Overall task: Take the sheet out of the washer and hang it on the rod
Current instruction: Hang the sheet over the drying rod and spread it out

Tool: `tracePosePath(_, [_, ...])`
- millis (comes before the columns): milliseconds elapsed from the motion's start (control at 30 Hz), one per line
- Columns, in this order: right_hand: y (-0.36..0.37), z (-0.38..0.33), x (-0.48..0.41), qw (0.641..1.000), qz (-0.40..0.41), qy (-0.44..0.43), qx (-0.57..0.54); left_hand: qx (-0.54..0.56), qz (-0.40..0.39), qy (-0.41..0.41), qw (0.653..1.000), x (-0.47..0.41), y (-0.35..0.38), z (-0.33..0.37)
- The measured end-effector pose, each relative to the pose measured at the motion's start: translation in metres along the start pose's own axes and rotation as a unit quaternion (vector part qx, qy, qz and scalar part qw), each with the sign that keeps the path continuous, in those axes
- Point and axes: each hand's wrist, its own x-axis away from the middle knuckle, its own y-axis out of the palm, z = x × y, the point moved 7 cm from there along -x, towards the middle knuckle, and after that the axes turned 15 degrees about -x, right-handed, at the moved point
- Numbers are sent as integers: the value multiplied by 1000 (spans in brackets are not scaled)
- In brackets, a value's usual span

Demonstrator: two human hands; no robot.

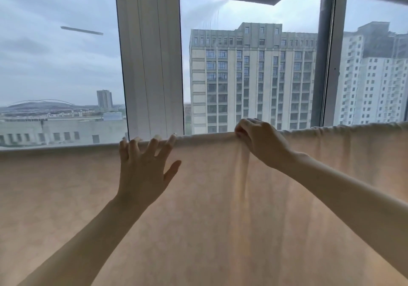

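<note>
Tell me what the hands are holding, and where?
The right hand pinches the sheet at its top fold. The left hand holds nothing; its fingers only touch it.

right hand (258,140) pinches hung sheet (198,208); left hand (143,166) spread on it.

Left hand (143,171): bare, slender, long-fingered, seen from the back. Fingernails (157,136) grown a little past the fingertips, pale, slightly glossy; clearest on the four fingers, thumb's nail not made out. Left wrist (132,199) narrow, uncovered. Left forearm (92,241) bare right to the near left edge of frame, slim, smooth in outline.

Right hand (260,142): bare, back and knuckles seen, nails not made out. Right wrist (293,162) narrow, wrist bone showing as a small bump. Right forearm (353,197) bare to the near right edge, widening toward the elbow end.

Both arms backlit; surface detail dim.
</note>
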Motion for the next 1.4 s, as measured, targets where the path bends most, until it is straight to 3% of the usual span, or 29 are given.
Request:
tracePosePath(233, [-5, -4, 5, 1000, -13, -14, -2, 1, -21, 22, 1000, -4, 2, 11])
tracePosePath(567, [-10, 13, -10, 992, 24, 99, 77, 37, 17, 25, 999, -15, -13, 51])
tracePosePath(767, [-6, 15, 2, 984, 6, 63, 168, 60, 45, 50, 996, -23, -16, 75])
tracePosePath(1100, [-37, 46, 20, 996, 18, 53, 63, 91, 50, 69, 992, -46, -33, 127])
tracePosePath(1400, [-47, 54, 22, 995, 31, 9, 93, 91, 85, 66, 990, -49, -32, 137])
